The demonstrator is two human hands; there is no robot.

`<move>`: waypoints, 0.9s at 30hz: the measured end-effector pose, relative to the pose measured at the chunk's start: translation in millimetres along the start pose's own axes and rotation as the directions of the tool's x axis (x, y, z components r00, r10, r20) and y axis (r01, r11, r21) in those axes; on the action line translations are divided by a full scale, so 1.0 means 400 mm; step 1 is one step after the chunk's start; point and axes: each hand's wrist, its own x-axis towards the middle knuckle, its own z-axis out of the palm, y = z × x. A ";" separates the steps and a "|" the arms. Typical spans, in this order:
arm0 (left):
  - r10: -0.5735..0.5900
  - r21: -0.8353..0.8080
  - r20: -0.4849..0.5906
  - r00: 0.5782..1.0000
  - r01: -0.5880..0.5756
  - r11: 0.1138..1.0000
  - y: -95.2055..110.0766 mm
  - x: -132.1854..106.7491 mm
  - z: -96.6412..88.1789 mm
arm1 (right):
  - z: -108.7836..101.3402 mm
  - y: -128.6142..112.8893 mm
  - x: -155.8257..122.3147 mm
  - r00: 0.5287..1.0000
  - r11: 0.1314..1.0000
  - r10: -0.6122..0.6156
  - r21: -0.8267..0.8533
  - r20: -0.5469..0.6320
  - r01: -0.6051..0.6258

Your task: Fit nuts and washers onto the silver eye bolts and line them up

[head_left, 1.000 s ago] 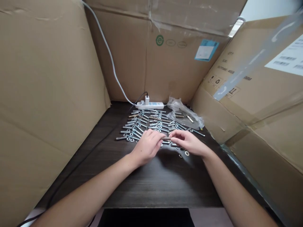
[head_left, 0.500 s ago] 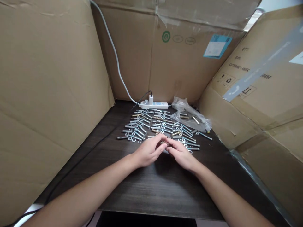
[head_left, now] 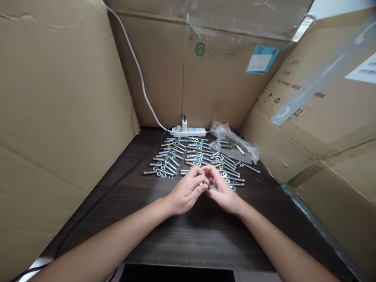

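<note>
My left hand [head_left: 188, 191] and my right hand [head_left: 222, 188] meet over the dark wooden table [head_left: 182, 231], fingertips pressed together. The left fingers pinch a small metal piece [head_left: 201, 183], a nut or washer as far as I can tell. The right fingers curl closed beside it; what they grip is hidden. Just beyond the hands lie rows of metal bolts with washers [head_left: 188, 156].
Cardboard boxes wall the table: left [head_left: 58, 117], back [head_left: 205, 70] and right [head_left: 323, 109]. A white power strip [head_left: 189, 131] with a plugged charger and a white cable [head_left: 138, 74] lies at the back. A clear plastic bag [head_left: 235, 145] holding bolts sits at the back right.
Both hands drew back toward me and closer together. The bolt seen between them a second ago no longer shows; a small metal piece now sits in the left fingertips.
</note>
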 end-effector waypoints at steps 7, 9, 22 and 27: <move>-0.115 -0.037 0.023 0.993 0.116 0.993 -0.021 0.009 -0.004 | -0.080 0.023 0.021 0.907 0.905 -0.204 -0.425 -0.368 0.031; -0.128 0.020 0.057 0.990 0.127 0.992 -0.026 0.007 -0.004 | -0.106 0.028 0.025 0.872 0.873 -0.232 -0.488 -0.431 -0.008; -0.048 0.137 0.145 0.988 0.028 0.990 -0.035 0.003 -0.011 | -0.153 -0.017 -0.146 0.938 0.434 0.144 -0.831 -0.316 -0.347; -0.052 0.149 0.160 0.986 0.028 0.988 -0.036 0.001 -0.013 | -0.133 0.025 -0.185 0.901 0.381 0.183 -0.816 -0.394 -0.434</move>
